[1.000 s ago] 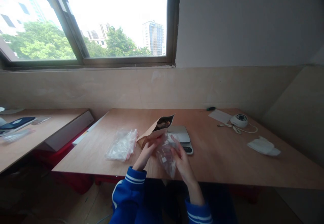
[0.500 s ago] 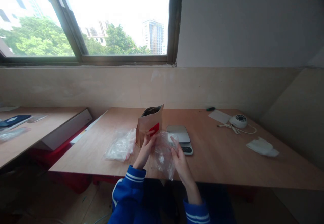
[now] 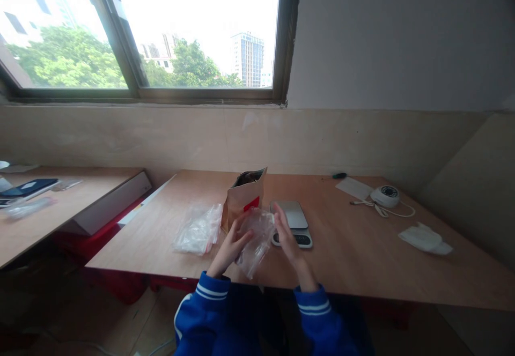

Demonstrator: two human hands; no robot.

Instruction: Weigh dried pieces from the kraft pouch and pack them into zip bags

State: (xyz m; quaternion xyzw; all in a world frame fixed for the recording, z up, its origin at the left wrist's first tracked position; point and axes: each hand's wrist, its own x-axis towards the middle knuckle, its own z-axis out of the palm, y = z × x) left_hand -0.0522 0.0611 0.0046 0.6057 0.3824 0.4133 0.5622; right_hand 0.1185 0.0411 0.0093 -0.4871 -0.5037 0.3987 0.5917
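Both my hands hold a small clear plastic bag (image 3: 254, 238) above the table's near edge. My left hand (image 3: 232, 246) pinches its left side and my right hand (image 3: 286, 235) grips its right side near the top. Just behind them a brown paper pouch (image 3: 244, 198) with a red label stands upright and open, with dark contents showing at its mouth. A small silver kitchen scale (image 3: 290, 219) lies flat to the right of the pouch, right by my right hand.
A pile of clear plastic bags (image 3: 197, 229) lies left of the pouch on the wooden table (image 3: 362, 249). At the far right are a round white device with a cable (image 3: 385, 196), a paper sheet (image 3: 354, 187) and a white cloth (image 3: 424, 238). A second table (image 3: 48, 211) stands left.
A second ago my left hand tilted the paper pouch; it now stands upright and released. My left hand has come onto the clear bag, which both hands hold lower.
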